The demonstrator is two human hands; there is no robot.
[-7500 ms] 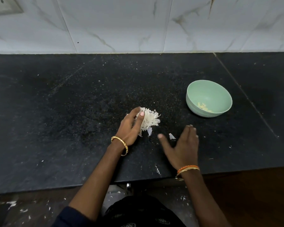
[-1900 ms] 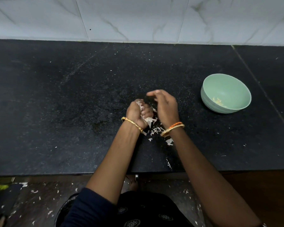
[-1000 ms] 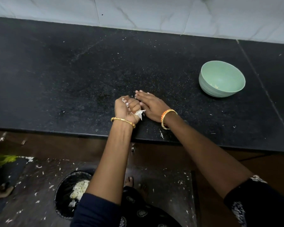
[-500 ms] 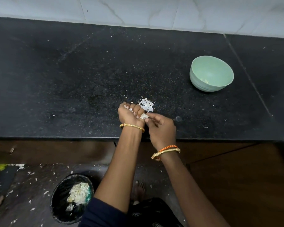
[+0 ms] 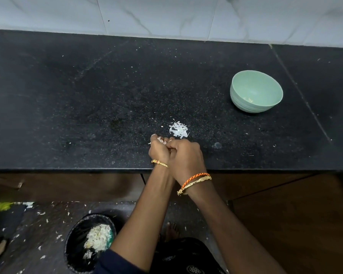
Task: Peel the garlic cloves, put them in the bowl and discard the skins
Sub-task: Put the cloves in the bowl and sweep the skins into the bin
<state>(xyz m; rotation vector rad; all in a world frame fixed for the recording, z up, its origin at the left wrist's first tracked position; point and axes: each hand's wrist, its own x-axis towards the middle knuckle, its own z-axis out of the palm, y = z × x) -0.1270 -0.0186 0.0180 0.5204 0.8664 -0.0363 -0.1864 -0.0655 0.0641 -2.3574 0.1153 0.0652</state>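
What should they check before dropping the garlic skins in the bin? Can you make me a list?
1. Left hand holds skins: ok, white bits show at its fingers.
2. Right hand is free: cannot tell, it is pressed against the left.
3. Counter swept: not ok, a small skin pile remains.
4. Bin within reach: ok, on the floor below, left of the arms.
5. Bin has room: ok, skins only partly fill it.
6. Bowl out of the way: ok, far right.

speckled matt black stone counter [image 5: 87,115], glossy marbled wall tiles [image 5: 166,14], smooth green plastic-looking bowl [image 5: 244,103], papery garlic skins [image 5: 178,131]
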